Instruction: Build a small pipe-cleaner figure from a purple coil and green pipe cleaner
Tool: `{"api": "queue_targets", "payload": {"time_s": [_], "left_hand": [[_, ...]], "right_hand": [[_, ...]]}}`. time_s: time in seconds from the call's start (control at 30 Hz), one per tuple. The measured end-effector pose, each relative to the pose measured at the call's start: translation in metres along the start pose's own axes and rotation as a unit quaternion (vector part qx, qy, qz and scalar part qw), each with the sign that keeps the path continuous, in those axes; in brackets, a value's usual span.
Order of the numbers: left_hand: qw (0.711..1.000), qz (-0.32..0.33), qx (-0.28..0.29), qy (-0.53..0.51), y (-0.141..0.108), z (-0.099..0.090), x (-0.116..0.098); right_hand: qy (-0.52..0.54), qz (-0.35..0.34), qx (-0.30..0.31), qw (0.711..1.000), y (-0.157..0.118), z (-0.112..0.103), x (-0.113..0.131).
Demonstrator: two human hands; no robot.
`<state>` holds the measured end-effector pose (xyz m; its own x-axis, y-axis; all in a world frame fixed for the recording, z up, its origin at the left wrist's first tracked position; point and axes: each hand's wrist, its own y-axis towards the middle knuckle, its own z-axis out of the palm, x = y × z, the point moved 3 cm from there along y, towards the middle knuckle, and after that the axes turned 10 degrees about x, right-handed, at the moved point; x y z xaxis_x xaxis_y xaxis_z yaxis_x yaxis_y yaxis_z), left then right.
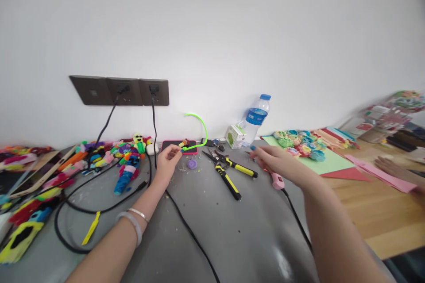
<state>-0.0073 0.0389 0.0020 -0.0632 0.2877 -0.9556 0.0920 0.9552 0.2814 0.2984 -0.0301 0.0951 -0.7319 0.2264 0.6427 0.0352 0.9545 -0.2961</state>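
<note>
My left hand (170, 159) is closed in a pinch on one end of a bright green pipe cleaner (206, 130), whose free end curves up and back. Just behind those fingertips is a small yellow and brown piece (183, 143), over the pink-edged phone (165, 145); whether I hold it is unclear. Fingers curled, my right hand (274, 159) is closed around a pink hot glue gun (278, 181). The gun's switch end and black cord stick out below the palm, while its front is mostly hidden. Two yellow-and-black pliers (229, 181) lie between my hands.
Fuzzy pipe-cleaner figures (126, 172) and looping black cables (109, 208) crowd the left. A purple disc (191, 164) lies near the phone. Behind stand a small box (235, 136) and a water bottle (257, 117). At right are paper flowers (303, 143) and another person's hand (390, 168).
</note>
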Motion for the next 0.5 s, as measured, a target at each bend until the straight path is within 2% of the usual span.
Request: {"api": "queue_targets", "payload": {"time_s": [0.07, 0.13, 0.17, 0.23, 0.33, 0.5], "left_hand": [[1.000, -0.004, -0.002, -0.007, 0.000, 0.000, 0.000], [1.000, -0.004, -0.005, -0.009, 0.000, 0.000, -0.001], [1.000, -0.002, -0.005, -0.009, 0.000, 0.001, -0.001], [1.000, 0.000, -0.006, -0.008, 0.000, 0.001, -0.002], [1.000, -0.010, -0.005, -0.013, 0.000, 0.001, 0.000], [0.999, -0.036, -0.010, -0.024, 0.000, 0.001, 0.003]], "right_hand": [[0.127, -0.061, 0.043, 0.989, 0.016, 0.029, 0.025], [0.224, -0.075, 0.083, 0.968, 0.038, 0.062, 0.043], [0.282, -0.074, 0.097, 0.951, 0.050, 0.077, 0.049], [0.440, -0.099, 0.118, 0.885, 0.071, 0.102, 0.058], [0.524, -0.142, 0.102, 0.834, 0.091, 0.117, 0.063], [0.580, -0.172, 0.099, 0.790, 0.100, 0.119, 0.058]]}}
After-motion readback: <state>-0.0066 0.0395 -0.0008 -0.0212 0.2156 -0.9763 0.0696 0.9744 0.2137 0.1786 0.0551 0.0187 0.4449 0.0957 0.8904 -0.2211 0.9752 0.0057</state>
